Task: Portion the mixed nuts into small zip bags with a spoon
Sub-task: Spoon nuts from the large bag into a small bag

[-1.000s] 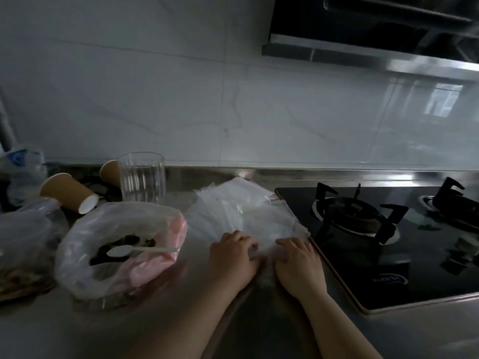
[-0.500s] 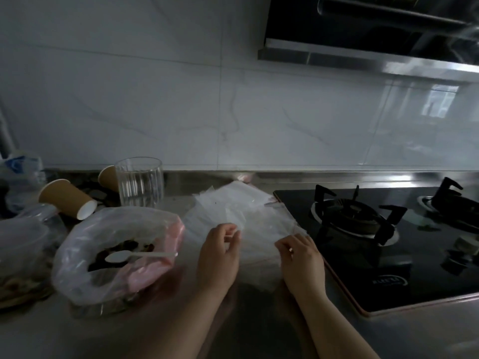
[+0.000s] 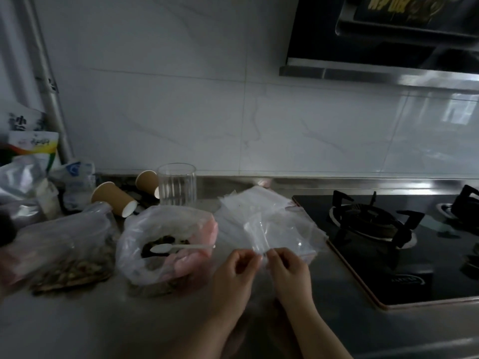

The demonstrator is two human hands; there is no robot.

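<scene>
Dim, grainy view (edges bowed); window glare on wall tiles (image 3: 456, 112).

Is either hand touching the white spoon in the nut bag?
Apart. The head view shows the spoon lying in the nut bag, counter showing between it and the left hand; the right hand is farther.

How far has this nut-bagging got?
Barely begun. No filled small bag shows. Set up: the open bag of nuts with the white spoon resting in it, beside the pile of empty zip bags. In hand: the left hand and right hand pinch one zip bag at its near edge. All scooping remains.
</scene>
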